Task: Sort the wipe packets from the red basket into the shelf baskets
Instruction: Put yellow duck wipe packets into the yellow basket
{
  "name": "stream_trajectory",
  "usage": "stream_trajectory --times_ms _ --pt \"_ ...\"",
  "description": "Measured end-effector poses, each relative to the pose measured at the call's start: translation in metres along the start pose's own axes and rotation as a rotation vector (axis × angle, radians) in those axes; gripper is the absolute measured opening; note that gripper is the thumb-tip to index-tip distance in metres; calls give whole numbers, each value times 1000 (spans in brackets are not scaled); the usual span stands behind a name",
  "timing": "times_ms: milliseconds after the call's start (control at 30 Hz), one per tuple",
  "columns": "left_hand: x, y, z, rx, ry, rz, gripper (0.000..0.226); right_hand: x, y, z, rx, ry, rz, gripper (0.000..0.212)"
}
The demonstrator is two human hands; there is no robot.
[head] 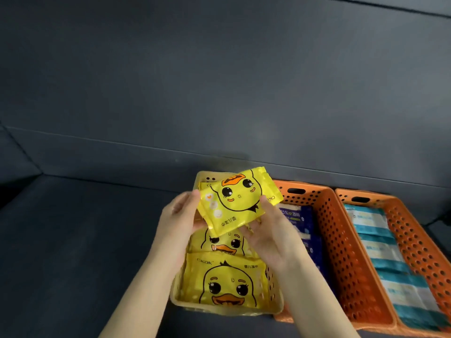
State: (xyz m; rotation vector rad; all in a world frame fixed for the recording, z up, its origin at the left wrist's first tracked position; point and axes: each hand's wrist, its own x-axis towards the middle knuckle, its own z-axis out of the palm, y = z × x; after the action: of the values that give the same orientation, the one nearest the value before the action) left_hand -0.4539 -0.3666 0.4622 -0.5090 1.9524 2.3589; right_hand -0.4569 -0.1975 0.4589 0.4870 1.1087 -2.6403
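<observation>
1. Head view, centre of the frame: a yellow duck packet (235, 203) is held up in both hands, tilted, its printed duck face upside down as seen from here.
2. The left hand (181, 215) grasps the packet's left edge, thumb on the upper corner and fingers curled behind it.
3. The right hand (267, 232) grips the right end, thumb pressed on the front face and fingers underneath.
4. The packet hovers over the far half of a cream basket (177, 300) that sits at lower centre of the frame. I cannot tell whether it touches anything below.
5. Inside that basket lie more duck packets. The nearest one (229, 281) is flat and face up, and a second one (223, 242) lies just beyond it, partly hidden under the hands.
6. Just right of the cream basket stands an orange basket (341, 242) with perforated walls, holding dark blue packets (301, 215).
7. At the right edge of the frame a second orange basket (415, 245) stands beside the first. It is filled with a row of teal-and-white packets (375, 242) running from far to near.
8. All three baskets rest side by side on a dark grey shelf (73, 240), and a plain dark wall (219, 69) fills the upper half of the frame.
</observation>
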Motion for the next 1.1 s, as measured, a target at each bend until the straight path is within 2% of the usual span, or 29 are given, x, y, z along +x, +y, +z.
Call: stream_trajectory --times_ms 67,200,267,333,400,433,500,700,767,800,867,900,967,1033,1100 --pt "4 0 -15 132 -62 36 34 8 -16 -1 -155 26 -84 33" --pt "11 -4 -28 183 -46 20 50 18 -55 14 -814 5 -295 26" --pt "15 -5 -28 180 -20 -48 50 21 -68 28 -1098 -173 -296 25" --pt "20 -11 -29 108 -32 -118 54 28 -70 41 -1484 -357 -232 28" --pt "24 -14 -27 59 -53 -214 60 42 -60 49 -1879 -467 -172 37" --pt "26 -14 -24 77 -65 -253 62 48 -51 50 -2000 -490 -148 42" --pt "28 -15 -17 106 -58 -321 62 54 -32 48 -2054 -512 -92 45" --pt "9 -17 -12 256 -56 -373 69 66 -15 32 -1969 -536 22 44" --pt "13 -16 -9 290 -52 -317 72 65 -5 32 -1936 -490 -86 41" --pt "20 -19 -9 301 -42 -303 82 63 3 30 -1896 -435 -180 39" --pt "35 -28 -11 323 -48 -269 116 55 16 22 -1781 -257 -399 35" --pt "33 -27 -11 349 -58 -264 114 53 20 18 -1746 -142 -512 32" --pt "16 -21 -12 427 -87 -229 76 49 27 10 -1759 62 -648 34" --pt "10 -24 -17 460 -113 -199 62 45 36 7 -1822 108 -482 50" --pt "13 -27 -18 486 -110 -141 58 41 51 3 -1930 24 -265 60"
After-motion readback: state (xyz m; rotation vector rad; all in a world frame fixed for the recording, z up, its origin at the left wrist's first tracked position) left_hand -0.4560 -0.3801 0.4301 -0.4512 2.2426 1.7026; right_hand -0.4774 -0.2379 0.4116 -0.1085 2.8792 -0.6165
